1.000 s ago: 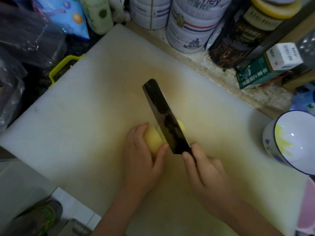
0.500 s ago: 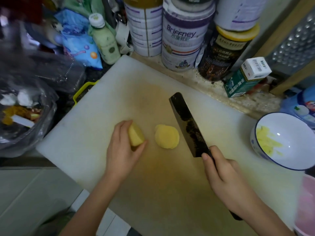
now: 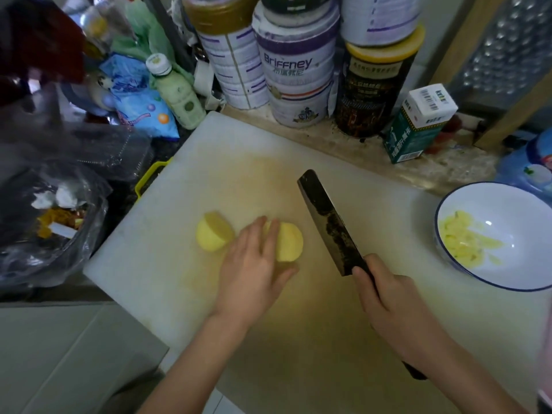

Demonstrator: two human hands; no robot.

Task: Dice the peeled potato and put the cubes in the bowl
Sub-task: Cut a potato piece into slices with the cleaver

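board: white plastic cutting board (image 3: 239, 162), stained yellow across its middle.
potato: peeled yellow potato in two halves near the middle of the board. the left half (image 3: 213, 233) lies alone with its cut face tilted upward. the right half (image 3: 291, 243) sits just beside it.
left hand: left hand (image 3: 254, 270) rests on the right half, fingers straight, not clenched.
right hand: right hand (image 3: 394, 306) clenched round the handle of a dark-bladed cleaver (image 3: 328, 222), which is to the right of the potato and apart from it.
bowl: white bowl with a blue rim (image 3: 519, 234) at the board's right edge, holding pale yellow potato pieces (image 3: 461, 240).
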